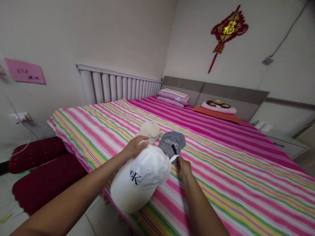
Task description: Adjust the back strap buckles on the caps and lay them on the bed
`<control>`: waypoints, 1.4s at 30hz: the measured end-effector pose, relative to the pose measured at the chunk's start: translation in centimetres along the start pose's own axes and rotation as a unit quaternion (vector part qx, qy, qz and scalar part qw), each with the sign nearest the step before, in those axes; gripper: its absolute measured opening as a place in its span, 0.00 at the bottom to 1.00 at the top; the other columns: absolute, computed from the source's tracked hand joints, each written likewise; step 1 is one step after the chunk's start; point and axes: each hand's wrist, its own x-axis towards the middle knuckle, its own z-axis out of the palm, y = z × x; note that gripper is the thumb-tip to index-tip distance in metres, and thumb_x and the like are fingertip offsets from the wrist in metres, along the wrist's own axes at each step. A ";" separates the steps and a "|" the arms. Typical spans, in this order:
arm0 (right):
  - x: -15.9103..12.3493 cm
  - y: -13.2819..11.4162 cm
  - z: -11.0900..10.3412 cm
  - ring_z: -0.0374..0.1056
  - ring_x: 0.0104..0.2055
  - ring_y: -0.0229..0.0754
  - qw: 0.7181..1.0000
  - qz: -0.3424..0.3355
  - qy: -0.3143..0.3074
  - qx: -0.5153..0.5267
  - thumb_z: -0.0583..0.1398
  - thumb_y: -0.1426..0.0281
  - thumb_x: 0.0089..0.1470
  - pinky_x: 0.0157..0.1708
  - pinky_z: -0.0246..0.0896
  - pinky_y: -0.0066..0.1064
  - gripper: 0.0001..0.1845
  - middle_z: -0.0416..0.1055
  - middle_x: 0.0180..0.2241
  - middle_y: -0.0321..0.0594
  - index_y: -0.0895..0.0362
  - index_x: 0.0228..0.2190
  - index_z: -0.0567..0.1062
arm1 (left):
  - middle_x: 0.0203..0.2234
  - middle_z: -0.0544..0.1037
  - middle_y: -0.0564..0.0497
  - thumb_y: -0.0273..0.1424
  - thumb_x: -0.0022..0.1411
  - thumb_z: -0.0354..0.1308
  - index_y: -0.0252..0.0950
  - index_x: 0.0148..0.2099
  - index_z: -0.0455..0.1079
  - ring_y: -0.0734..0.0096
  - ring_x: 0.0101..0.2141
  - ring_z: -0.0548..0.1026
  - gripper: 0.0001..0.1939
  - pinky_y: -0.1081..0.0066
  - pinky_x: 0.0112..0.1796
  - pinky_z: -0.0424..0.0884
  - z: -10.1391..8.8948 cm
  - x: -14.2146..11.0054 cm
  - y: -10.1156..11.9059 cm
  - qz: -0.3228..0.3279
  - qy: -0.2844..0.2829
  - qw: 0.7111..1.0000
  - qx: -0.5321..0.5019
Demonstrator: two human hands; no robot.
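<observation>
A white baseball cap with black letters on its front is tilted near the bed's close edge, its brim towards me. My left hand is curled against the far left side of the crown, fingers partly hidden behind it. At the cap's back, my right hand pinches the end of the white strap. Just beyond lies a grey cap with white script and a dark strap. A beige cap sits to its left, partly covered by my left hand and the white cap.
Striped cloth covers the bed's near part. Folded purple bedding and a pink folded item lie by the headboard. A white radiator lines the left wall. Dark red cushioned seats stand left; a white nightstand stands right.
</observation>
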 end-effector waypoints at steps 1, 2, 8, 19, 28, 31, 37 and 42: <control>0.3 -0.3 0.2 0.66 0.37 0.40 1.000 0.020 -0.001 0.007 0.54 0.66 0.54 0.34 0.65 0.37 0.15 0.67 0.41 0.42 0.59 0.43 0.67 | 0.48 0.69 0.45 0.42 0.48 0.58 0.38 0.46 0.69 0.56 0.51 0.60 0.23 0.62 0.52 0.49 0.6 -0.9 0.5 0.081 -0.045 0.992 0.089; 0.6 -0.6 0.5 0.66 0.38 0.41 0.999 0.040 0.001 0.012 0.54 0.66 0.54 0.35 0.65 0.38 0.15 0.66 0.42 0.43 0.59 0.43 0.66 | 0.51 0.66 0.45 0.43 0.48 0.58 0.41 0.50 0.67 0.54 0.53 0.57 0.26 0.59 0.53 0.44 1.2 -1.9 0.7 0.141 -0.088 0.973 0.161; 1.5 -2.9 1.6 0.66 0.39 0.42 0.994 0.086 -0.042 0.048 0.54 0.66 0.54 0.35 0.65 0.38 0.15 0.66 0.43 0.42 0.59 0.43 0.66 | 0.51 0.64 0.39 0.45 0.50 0.55 0.39 0.55 0.60 0.47 0.53 0.56 0.31 0.51 0.50 0.45 3.8 -4.0 -1.1 0.200 -0.118 0.895 0.382; 0.7 -8.7 -2.2 0.65 0.27 0.34 0.991 -0.037 -0.012 0.131 0.54 0.68 0.54 0.26 0.63 0.29 0.09 0.68 0.31 0.36 0.61 0.35 0.68 | 0.50 0.64 0.39 0.43 0.51 0.55 0.39 0.52 0.62 0.49 0.52 0.58 0.27 0.54 0.49 0.51 3.9 -3.5 -2.1 0.183 -0.119 0.888 0.404; -14.1 -12.4 -15.1 0.62 0.20 0.35 0.969 -0.205 -0.006 0.140 0.70 0.69 0.21 0.22 0.56 0.26 0.20 0.69 0.19 0.32 0.56 0.22 0.69 | 0.45 0.71 0.43 0.44 0.50 0.55 0.37 0.43 0.70 0.58 0.48 0.64 0.21 0.61 0.50 0.53 9.4 -7.3 2.2 0.082 -0.120 0.988 -0.041; -19.8 -9.8 -18.7 0.66 0.25 0.41 0.970 -0.200 -0.070 0.119 0.70 0.66 0.23 0.25 0.59 0.31 0.21 0.71 0.23 0.37 0.54 0.26 0.71 | 0.36 0.75 0.44 0.55 0.50 0.46 0.35 0.41 0.69 0.60 0.41 0.70 0.30 0.62 0.43 0.61 12.8 -10.5 3.2 -0.148 -0.235 0.907 -0.316; -27.7 -1.3 -23.0 0.62 0.23 0.39 0.982 -0.090 -0.165 0.016 0.66 0.65 0.36 0.24 0.56 0.29 0.09 0.67 0.20 0.35 0.53 0.23 0.72 | 0.27 0.77 0.47 0.37 0.36 0.66 0.33 0.37 0.70 0.64 0.31 0.74 0.23 0.63 0.38 0.66 15.4 -15.2 4.3 -0.229 -0.267 0.787 -0.508; -32.4 -0.7 -23.1 0.66 0.29 0.47 0.964 0.014 -0.256 0.072 0.65 0.59 0.33 0.29 0.58 0.35 0.22 0.71 0.28 0.42 0.51 0.35 0.74 | 0.26 0.77 0.48 0.25 0.33 0.68 0.31 0.39 0.70 0.69 0.25 0.74 0.25 0.68 0.32 0.69 15.8 -17.4 6.7 -0.183 -0.343 0.792 -0.470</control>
